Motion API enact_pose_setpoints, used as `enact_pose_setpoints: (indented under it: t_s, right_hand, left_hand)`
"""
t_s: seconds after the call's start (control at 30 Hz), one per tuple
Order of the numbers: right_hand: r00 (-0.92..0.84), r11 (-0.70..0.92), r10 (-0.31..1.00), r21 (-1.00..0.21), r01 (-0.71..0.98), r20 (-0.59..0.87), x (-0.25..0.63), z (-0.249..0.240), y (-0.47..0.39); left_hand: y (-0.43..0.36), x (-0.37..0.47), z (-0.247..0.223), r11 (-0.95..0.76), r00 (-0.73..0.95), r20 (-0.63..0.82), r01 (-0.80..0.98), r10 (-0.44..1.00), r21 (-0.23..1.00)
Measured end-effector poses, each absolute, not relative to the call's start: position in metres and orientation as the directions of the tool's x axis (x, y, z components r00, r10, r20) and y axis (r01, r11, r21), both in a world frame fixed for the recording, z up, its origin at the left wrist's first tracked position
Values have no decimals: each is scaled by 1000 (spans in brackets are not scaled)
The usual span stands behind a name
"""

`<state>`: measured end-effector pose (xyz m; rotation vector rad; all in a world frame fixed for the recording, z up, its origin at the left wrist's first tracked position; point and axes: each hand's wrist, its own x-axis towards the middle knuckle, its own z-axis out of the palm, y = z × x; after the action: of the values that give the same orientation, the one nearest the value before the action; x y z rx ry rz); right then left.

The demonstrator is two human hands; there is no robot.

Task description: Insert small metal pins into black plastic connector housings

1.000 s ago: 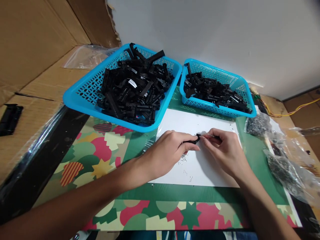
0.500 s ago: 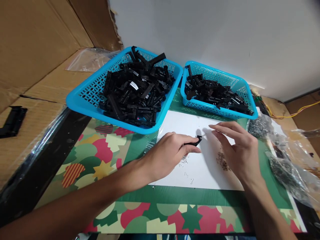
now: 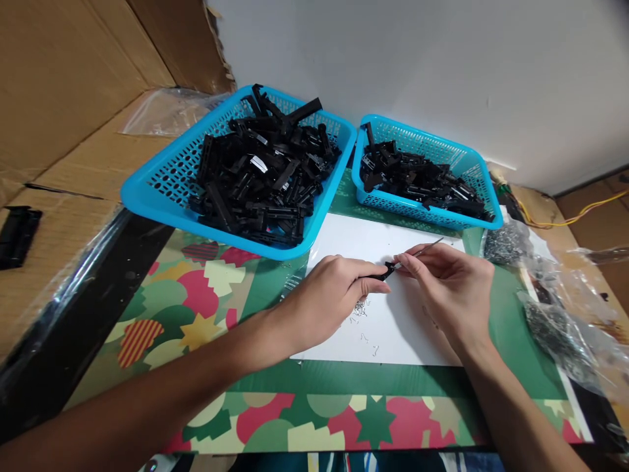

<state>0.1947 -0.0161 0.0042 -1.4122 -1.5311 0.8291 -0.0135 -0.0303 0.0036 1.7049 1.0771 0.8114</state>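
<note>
Pinches a small black plastic part [image 3: 388,271] between thumb and fingers of the left hand [image 3: 324,301], grip closed on it, just above the middle of a flat white sheet [image 3: 403,337]. Holds a thin, dark, metallic rod-like tool [image 3: 433,245] in the right hand [image 3: 455,288], grip closed, with one end pointing out toward 2 o'clock and the fingertips right by the part's 3 o'clock end; cannot tell at this size exactly where tool and part meet.

Has loose silvery wire pieces [image 3: 361,311] on the sheet, toward 7 o'clock from the part, and a few brownish bits [image 3: 431,319] toward 5 o'clock, partly hidden by the right hand. Works over a green, Christmas-patterned tabletop [image 3: 275,380].

Faces a large blue perforated plastic basket [image 3: 206,231] at 10 o'clock from the sheet and a smaller blue perforated basket [image 3: 422,216] at 1 o'clock, both heaped with black plastic pieces [image 3: 265,180]. Shows clear plastic bags of small metal bits [image 3: 555,331] at 3 o'clock, yellow wiring [image 3: 584,217] at 2 o'clock, and another black plastic piece [image 3: 18,237] on brown cardboard [image 3: 73,164] at 9 o'clock
</note>
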Motion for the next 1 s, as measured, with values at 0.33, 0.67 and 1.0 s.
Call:
enact_pose_setpoints:
  t_s: [0.33,0.67,1.0]
  right_hand:
    - [54,263,952,-895,360,301,195,9,-18]
    - [-418,277,908,-799,534,36,210,19,-57]
    - [-507,701,712,-449,554,486,213,42,-9]
  left_hand:
    - [-30,-13,3,-102,331,23,226,944,969]
    - [-34,-17,16,-30,348,34,-19,937,999]
    - [-38,-27,29,-220,481,85,230,873,948]
